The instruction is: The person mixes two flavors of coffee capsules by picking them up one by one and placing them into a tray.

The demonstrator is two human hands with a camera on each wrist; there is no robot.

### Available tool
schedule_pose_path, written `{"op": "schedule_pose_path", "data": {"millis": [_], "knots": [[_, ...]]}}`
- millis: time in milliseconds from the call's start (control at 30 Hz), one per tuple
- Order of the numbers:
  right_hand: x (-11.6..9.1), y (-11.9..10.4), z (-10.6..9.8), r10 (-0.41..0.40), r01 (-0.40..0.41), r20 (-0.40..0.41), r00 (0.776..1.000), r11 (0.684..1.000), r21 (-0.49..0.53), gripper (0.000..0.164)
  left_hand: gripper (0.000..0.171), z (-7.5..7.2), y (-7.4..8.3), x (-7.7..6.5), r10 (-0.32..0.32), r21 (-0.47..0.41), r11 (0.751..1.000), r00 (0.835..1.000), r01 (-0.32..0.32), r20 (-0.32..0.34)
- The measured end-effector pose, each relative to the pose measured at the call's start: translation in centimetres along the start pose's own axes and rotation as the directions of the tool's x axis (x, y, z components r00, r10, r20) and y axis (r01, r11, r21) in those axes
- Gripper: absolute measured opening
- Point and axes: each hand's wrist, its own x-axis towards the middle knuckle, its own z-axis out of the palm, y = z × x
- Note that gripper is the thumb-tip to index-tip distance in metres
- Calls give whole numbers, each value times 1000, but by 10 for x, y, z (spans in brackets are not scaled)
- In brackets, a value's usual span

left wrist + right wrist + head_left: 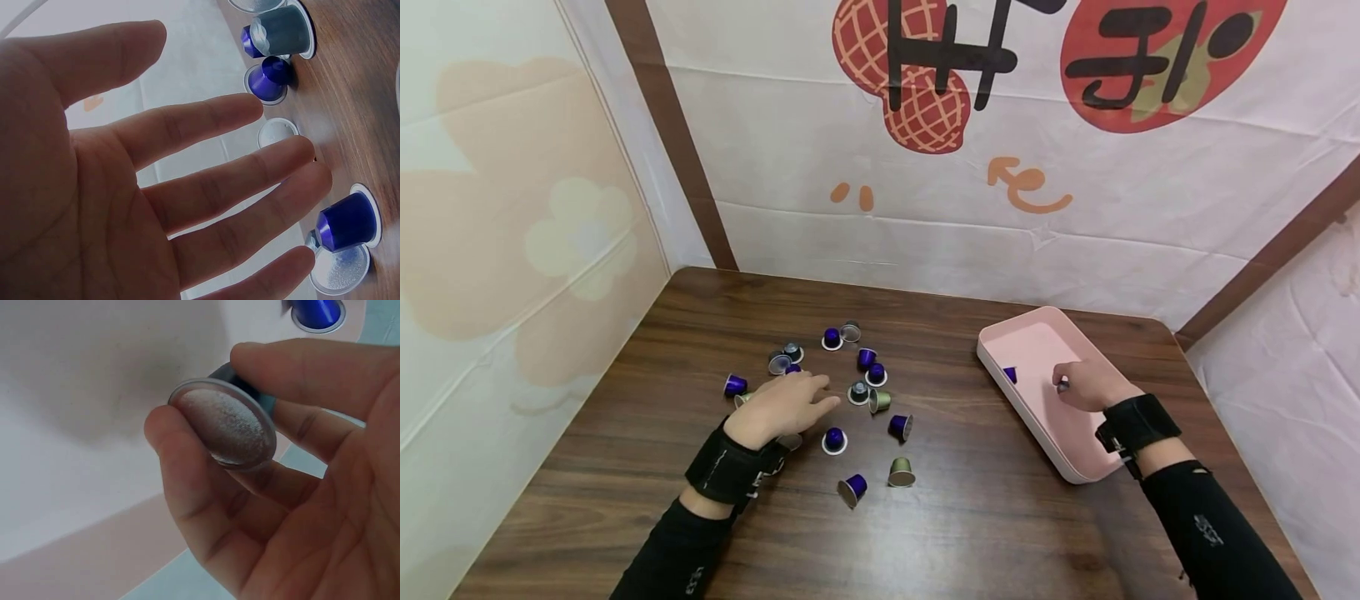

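Note:
My right hand (1090,385) is over the pink tray (1033,337) and pinches a dark coffee capsule (228,428) between thumb and fingers. Its silvery lid faces the right wrist camera. A blue capsule (1011,375) lies inside the tray by its left wall. My left hand (782,408) hovers palm down over the scattered capsules, fingers spread, holding nothing. In the left wrist view, a blue capsule (350,222) is near its fingertips, and a grey-teal capsule (290,31) stands farther off. The left hand partly hides some capsules in the head view.
Several blue, green and grey capsules lie on the brown wooden table (970,517), among them a green capsule (901,472) and a tipped blue capsule (852,490) toward the front. Printed cloth (925,250) hangs behind the table and along its sides.

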Motion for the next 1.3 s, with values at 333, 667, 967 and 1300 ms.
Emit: {"op": "schedule_pose_path", "data": {"millis": [333, 667, 967, 1300], "knots": [[6, 8, 7, 28, -28, -2, 1000, 999, 43, 10, 50, 0, 0, 0, 12, 10, 1000, 1000, -12, -4], [10, -4, -11, 125, -128, 32, 992, 985, 120, 27, 50, -1, -2, -2, 2, 7, 1000, 1000, -2, -10], [8, -50, -34, 112, -73, -172, 979, 973, 220, 33, 50, -4, -3, -1, 2, 11, 1000, 1000, -2, -13], [26, -122, -8, 7, 95, -241, 970, 909, 407, 23, 51, -2, -3, -1, -1, 6, 1000, 1000, 1, -13]]}}
